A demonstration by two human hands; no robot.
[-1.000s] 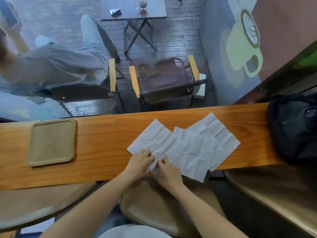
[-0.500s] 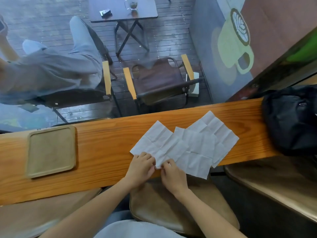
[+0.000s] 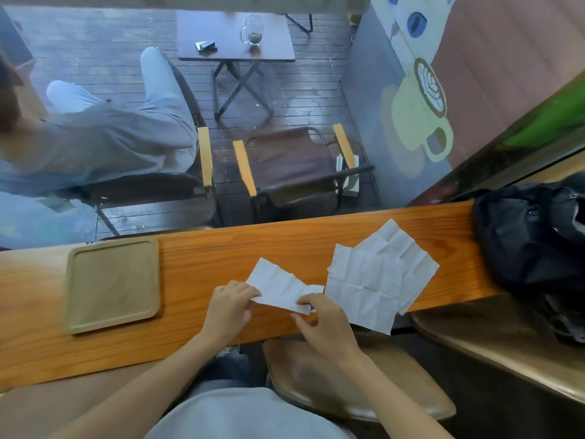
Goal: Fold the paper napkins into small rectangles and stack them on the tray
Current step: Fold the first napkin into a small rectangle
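Observation:
One white paper napkin [image 3: 278, 288] is lifted off the wooden counter [image 3: 285, 242] and folded over on itself. My left hand [image 3: 229, 307] pinches its left edge and my right hand [image 3: 319, 315] pinches its right end. A loose pile of unfolded white napkins [image 3: 376, 277] lies flat on the counter just right of my hands, with one sheet hanging over the near edge. The tan square tray [image 3: 112, 285] sits on the counter at the left, with nothing on it.
A black bag [image 3: 531, 236] rests on the counter's right end. Brown stool seats [image 3: 348, 378] stand under the near edge. Behind the glass are a seated person, an armchair and a small table.
Both hands have pulled one napkin out of the pile, lifted it to the left and doubled it over. The camera has shifted, so the tray and pile sit differently in the frame.

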